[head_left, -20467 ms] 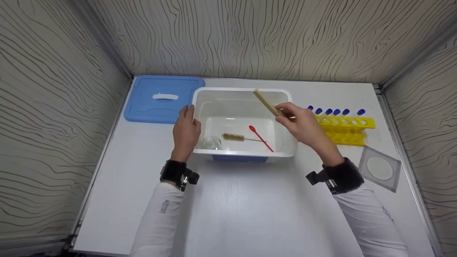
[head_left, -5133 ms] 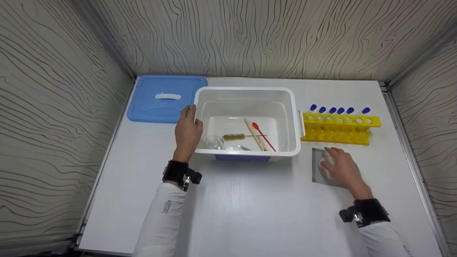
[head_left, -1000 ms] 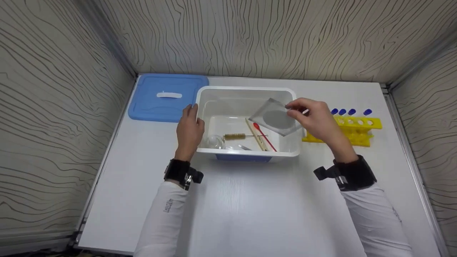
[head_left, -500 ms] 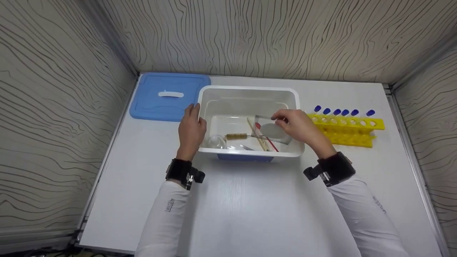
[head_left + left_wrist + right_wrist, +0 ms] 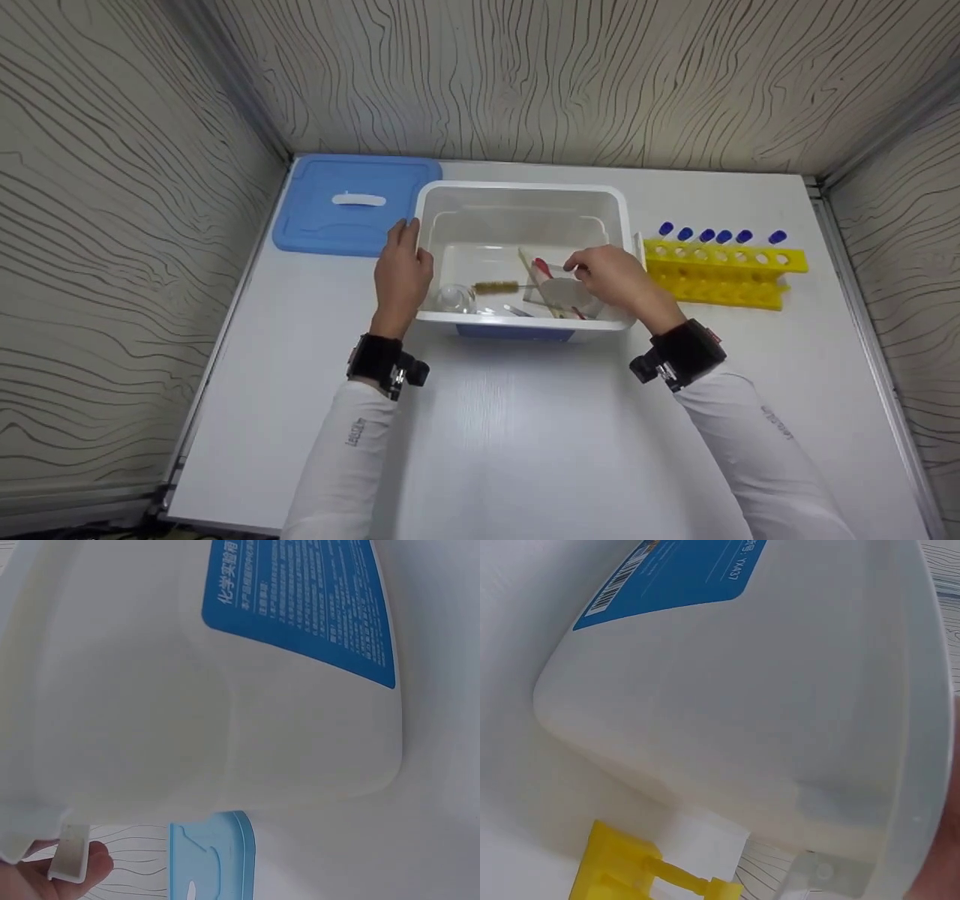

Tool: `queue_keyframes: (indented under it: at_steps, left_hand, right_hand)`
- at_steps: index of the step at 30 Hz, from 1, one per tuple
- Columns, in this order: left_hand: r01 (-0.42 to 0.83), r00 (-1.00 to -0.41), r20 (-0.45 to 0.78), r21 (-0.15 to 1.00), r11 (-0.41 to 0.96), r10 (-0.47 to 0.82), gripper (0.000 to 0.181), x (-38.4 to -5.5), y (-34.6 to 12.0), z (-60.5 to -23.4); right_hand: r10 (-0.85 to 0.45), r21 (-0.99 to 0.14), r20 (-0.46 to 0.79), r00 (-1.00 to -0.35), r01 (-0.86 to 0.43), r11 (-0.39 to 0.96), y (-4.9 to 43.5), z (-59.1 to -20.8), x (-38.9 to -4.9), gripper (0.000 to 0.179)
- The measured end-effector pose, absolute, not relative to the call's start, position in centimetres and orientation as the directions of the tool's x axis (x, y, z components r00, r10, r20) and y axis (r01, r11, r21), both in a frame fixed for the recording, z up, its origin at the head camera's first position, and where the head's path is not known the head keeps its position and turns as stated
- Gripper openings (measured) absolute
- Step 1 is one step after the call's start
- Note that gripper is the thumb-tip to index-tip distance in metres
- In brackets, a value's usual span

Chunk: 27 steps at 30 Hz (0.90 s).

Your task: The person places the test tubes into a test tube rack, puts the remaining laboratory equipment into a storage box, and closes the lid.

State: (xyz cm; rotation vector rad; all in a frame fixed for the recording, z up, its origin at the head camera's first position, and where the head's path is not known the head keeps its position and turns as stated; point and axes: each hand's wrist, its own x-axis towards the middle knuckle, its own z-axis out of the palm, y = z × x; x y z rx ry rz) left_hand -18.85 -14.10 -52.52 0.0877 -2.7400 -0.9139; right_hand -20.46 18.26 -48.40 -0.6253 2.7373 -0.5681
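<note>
My left hand point(image 5: 400, 277) grips the left side of a white plastic bin point(image 5: 525, 187); in the left wrist view its fingers point(image 5: 96, 867) curl by the white side clip point(image 5: 71, 859). Inside the bin, my right hand point(image 5: 611, 277) pinches the edge of a wire gauze point(image 5: 568, 294), a grey square with a pale round centre. The gauze lies low, overlapping a red spoon point(image 5: 542, 267) and a wooden test tube holder point(image 5: 527, 266). Left of them are a test tube brush point(image 5: 495, 287), a small metal strip point(image 5: 517, 310) and round clear glassware point(image 5: 452, 298).
A yellow test tube rack point(image 5: 720, 296) with several blue-capped tubes point(image 5: 707, 235) stands right of the bin. Behind the left hand lies a blue lid point(image 5: 352, 225) with a white handle point(image 5: 359, 199). Patterned panels point(image 5: 480, 82) enclose the white table point(image 5: 487, 450).
The wooden holder and metal strip went into the bin earlier. My right hand has since brought the gauze from the table and lowered it to the bin's bottom. The left hand stays put.
</note>
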Motion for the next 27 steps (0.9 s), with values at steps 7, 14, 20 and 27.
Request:
queue_keyframes:
  at_steps: [7, 14, 20, 27]
  left_hand:
    - [-0.002, -0.972, 0.187, 0.599, 0.801, -0.142, 0.050, -18.9, -14.2, -52.4]
    - [-0.011, -0.975, 0.170, 0.603, 0.797, -0.141, 0.051, -18.9, -14.2, -52.4]
    - [-0.009, -0.975, 0.173, 0.601, 0.799, -0.142, 0.051, -19.0, -14.2, -52.5]
    - [0.013, -0.969, 0.205, 0.601, 0.799, -0.138, 0.050, -18.9, -14.2, -52.6]
  right_hand:
    - [-0.481, -0.412, -0.168, -0.860, -0.382, 0.827, 17.7, -48.8, -20.9, 0.027]
    - [-0.466, -0.426, -0.188, -0.865, -0.355, 0.832, 17.4, -49.2, -21.0, 0.028]
    - [-0.458, -0.412, -0.211, -0.864, -0.346, 0.843, 17.3, -49.8, -20.8, 0.029]
    - [-0.461, -0.360, -0.155, -0.874, -0.384, 0.850, 17.3, -50.0, -20.6, 0.035]
